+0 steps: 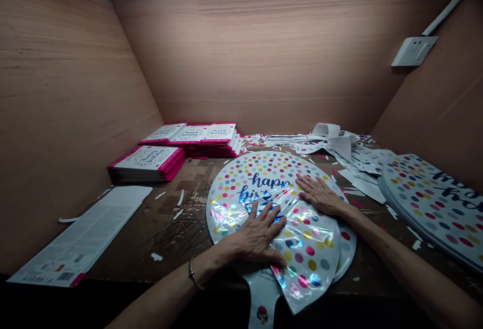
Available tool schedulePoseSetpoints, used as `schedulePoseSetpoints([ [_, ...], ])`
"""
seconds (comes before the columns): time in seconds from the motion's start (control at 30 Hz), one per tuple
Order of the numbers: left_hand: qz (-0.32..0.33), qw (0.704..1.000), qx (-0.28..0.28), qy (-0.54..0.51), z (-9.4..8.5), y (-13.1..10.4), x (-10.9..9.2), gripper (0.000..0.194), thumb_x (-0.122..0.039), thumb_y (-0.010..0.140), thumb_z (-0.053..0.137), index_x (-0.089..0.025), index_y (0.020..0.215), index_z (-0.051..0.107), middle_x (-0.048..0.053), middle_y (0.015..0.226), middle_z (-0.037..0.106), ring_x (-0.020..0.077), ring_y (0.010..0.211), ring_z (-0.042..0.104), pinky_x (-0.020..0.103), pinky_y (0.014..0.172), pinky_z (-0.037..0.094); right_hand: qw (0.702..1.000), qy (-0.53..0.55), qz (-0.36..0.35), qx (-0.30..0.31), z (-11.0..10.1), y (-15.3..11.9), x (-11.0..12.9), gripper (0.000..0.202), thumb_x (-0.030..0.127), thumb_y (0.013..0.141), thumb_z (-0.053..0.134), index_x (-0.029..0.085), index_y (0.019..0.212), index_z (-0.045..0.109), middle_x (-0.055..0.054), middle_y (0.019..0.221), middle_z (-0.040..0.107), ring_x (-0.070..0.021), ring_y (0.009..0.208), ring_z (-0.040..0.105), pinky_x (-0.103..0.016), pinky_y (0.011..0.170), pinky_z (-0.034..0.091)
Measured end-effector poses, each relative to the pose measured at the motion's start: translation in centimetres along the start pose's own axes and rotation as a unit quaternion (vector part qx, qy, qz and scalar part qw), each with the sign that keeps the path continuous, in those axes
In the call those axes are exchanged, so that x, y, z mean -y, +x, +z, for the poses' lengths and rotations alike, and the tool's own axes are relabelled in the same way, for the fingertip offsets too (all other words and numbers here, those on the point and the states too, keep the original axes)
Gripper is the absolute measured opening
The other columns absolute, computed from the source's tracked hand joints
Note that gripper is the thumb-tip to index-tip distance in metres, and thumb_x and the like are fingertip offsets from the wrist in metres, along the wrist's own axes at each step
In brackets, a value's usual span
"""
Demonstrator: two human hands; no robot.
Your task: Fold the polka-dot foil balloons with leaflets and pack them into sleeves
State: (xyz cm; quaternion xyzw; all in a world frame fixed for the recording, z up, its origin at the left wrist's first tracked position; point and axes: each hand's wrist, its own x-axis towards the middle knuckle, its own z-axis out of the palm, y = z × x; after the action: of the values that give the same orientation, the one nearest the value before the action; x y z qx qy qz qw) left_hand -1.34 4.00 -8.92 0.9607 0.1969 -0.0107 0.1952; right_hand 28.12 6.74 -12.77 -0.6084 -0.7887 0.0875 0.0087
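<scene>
A round white board with coloured dots and blue lettering lies at the table's front edge, its handle pointing toward me. Over its lower right part rests a shiny clear, dotted plastic piece. My left hand lies with fingers spread on the lower middle of the board, at the plastic's left edge. My right hand is flat with fingers stretched on the board's right side, by the plastic's upper edge. Another round dotted edge shows beneath at the lower right.
Stacks of pink-edged cards stand at the back left, with a long printed card in front. Paper strips and scraps lie at the back right. More dotted boards are stacked at the right. A socket is on the wall.
</scene>
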Motion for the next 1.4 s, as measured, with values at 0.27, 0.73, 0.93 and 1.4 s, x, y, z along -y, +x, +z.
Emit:
schedulePoseSetpoints([
  [0.27, 0.093, 0.995, -0.025, 0.033, 1.7, -3.3, -5.0, 0.069, -0.045, 0.085, 0.047, -0.008, 0.139, 0.025, 0.023, 0.143, 0.024, 0.0342, 0.134, 0.018, 0.055, 0.107, 0.011, 1.0, 0.013, -0.009, -0.016, 0.8, -0.3, 0.0, 0.057, 0.046, 0.091, 0.02, 0.018, 0.141, 0.027, -0.006, 0.148, 0.016, -0.0191, 0.137, 0.008, -0.045, 0.109, -0.004],
  [0.73, -0.406, 0.57, -0.355, -0.62, 1.3, 0.9, -4.1, 0.019, -0.03, 0.085, 0.044, -0.013, 0.086, 0.054, 0.004, 0.061, 0.06, 0.0178, 0.054, 0.06, 0.029, 0.049, 0.05, 0.978, 0.139, 0.073, -0.133, -1.6, -1.5, -1.9, 0.057, 0.04, 0.092, 0.006, 0.017, 0.143, 0.02, -0.009, 0.14, 0.038, -0.023, 0.127, 0.037, -0.043, 0.103, 0.032],
  [0.93, -0.428, 0.51, -0.364, -0.652, 1.7, 2.3, -3.8, 0.017, -0.021, 0.086, 0.039, -0.012, 0.098, 0.048, 0.004, 0.064, 0.059, 0.0191, 0.055, 0.062, 0.031, 0.05, 0.05, 0.955, 0.043, -0.104, -0.275, -1.8, -6.5, 5.9, 0.053, 0.028, 0.086, 0.043, 0.017, 0.137, 0.034, -0.011, 0.139, 0.04, -0.026, 0.13, 0.03, -0.05, 0.108, 0.021],
  [1.4, 0.008, 0.908, -0.046, -0.416, -5.0, 1.1, -4.1, 0.032, -0.044, 0.083, 0.049, -0.019, 0.086, 0.068, 0.004, 0.092, 0.068, 0.0194, 0.091, 0.06, 0.027, 0.086, 0.044, 0.925, 0.264, -0.261, -0.085, -0.2, -8.5, 11.2, 0.044, 0.018, 0.076, 0.053, 0.022, 0.12, 0.055, -0.009, 0.13, 0.05, -0.0236, 0.123, 0.04, -0.047, 0.105, 0.028],
])
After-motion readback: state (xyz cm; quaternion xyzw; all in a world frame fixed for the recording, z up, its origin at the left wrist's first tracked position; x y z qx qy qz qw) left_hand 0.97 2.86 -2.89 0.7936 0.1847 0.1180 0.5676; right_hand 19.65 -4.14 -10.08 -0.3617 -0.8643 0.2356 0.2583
